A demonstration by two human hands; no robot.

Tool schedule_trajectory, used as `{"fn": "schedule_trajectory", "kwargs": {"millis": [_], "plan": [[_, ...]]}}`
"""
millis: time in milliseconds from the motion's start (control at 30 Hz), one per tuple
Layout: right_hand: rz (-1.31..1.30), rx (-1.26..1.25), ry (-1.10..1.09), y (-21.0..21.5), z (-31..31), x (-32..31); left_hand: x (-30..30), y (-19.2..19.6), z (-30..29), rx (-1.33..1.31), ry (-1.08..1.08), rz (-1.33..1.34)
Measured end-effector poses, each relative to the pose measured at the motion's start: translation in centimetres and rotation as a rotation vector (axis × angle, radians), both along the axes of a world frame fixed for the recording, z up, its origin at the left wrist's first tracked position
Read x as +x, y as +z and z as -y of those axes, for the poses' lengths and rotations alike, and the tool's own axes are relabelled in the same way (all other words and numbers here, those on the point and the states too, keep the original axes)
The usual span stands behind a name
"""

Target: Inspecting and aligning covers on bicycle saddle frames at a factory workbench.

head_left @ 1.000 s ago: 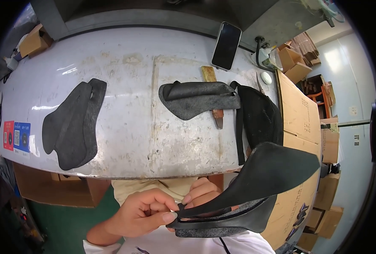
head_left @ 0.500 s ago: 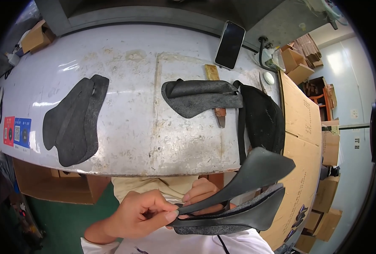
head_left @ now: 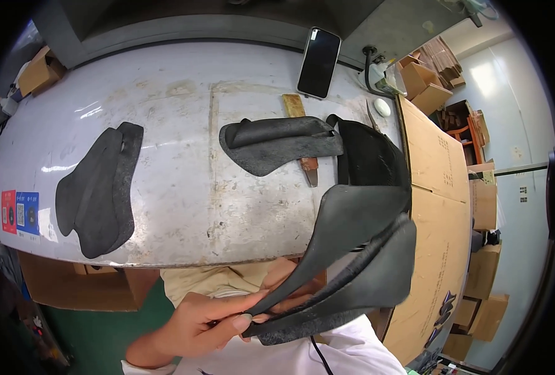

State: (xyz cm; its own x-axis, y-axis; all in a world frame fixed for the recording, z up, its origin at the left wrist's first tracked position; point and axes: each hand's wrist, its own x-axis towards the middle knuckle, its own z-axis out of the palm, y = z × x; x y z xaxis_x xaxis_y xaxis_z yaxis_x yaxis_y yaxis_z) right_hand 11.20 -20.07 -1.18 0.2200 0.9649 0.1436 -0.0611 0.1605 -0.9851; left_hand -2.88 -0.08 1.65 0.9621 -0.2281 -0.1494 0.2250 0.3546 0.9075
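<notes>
In front of me I hold a black flexible piece (head_left: 358, 219) with smooth leather-like flaps and a fuzzy grey underside, its flaps spread apart toward the right. My left hand (head_left: 211, 325) pinches its narrow end between thumb and fingers. Behind the upper flap, my right hand (head_left: 282, 275) is partly covered; its fingers curl against the piece and show through the gap. A folded dark grey piece (head_left: 271, 147) lies on the table across a flat tool (head_left: 294, 106) with a yellowish end and a narrow dark tip. Beside it sits a black curved fabric piece (head_left: 374, 153).
Another stack of dark grey shaped pieces (head_left: 102, 187) rests at the table's left. A phone (head_left: 319, 62) leans at the back, near a white oval object (head_left: 382, 108). Cardboard (head_left: 437, 169) borders the right side; an open box (head_left: 77, 287) stands under the left edge.
The held piece has risen and its flaps have spread wider, the upper flap now overlapping the table edge and black fabric piece. My left hand has shifted slightly left and down. The view has turned slightly.
</notes>
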Motion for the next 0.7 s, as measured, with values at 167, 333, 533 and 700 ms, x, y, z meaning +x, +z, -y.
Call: {"fn": "schedule_trajectory", "kwargs": {"millis": [167, 333, 533, 700], "plan": [[-0.065, 0.194, -0.315, -1.0, -1.3, -1.0, -0.8, 0.4, 0.6, -0.106, 0.035, -0.095], [-0.434, 0.189, -0.634, 3.4, -2.4, -1.2, -1.0, 0.0, -0.3, -0.210, 0.034, -0.318], [-0.302, -0.055, -0.592, 4.5, -1.2, -0.9, -1.1, 0.7, -0.6, -0.223, 0.042, -0.351], [-0.198, -0.264, -0.544, 4.9, -0.6, -0.8, -1.2, 0.6, -0.5, -0.163, 0.023, -0.303]]}}
